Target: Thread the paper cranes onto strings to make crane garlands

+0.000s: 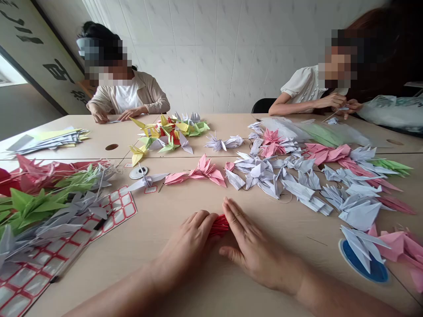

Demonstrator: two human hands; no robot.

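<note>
A bundle of red folded paper (219,225) sits low over the table in front of me, its layered edges facing up. My left hand (191,235) is closed around its left side, hiding part of it. With fingers stretched out and thumb apart, my right hand (249,242) is open and its fingers meet the bundle's right end. Beyond both hands lie pink folded-paper cranes (205,171). White folded-paper cranes (261,174) spread to the right of those, and a thin needle (316,241) lies on the table right of my right hand.
Green cranes (28,202) and red-grid label sheets (119,207) lie at left. A white thread spool (139,172) and a blue disc (365,259) rest on the table (284,290). Two people sit opposite; one handles paper (114,121), the other a thin stick (330,115).
</note>
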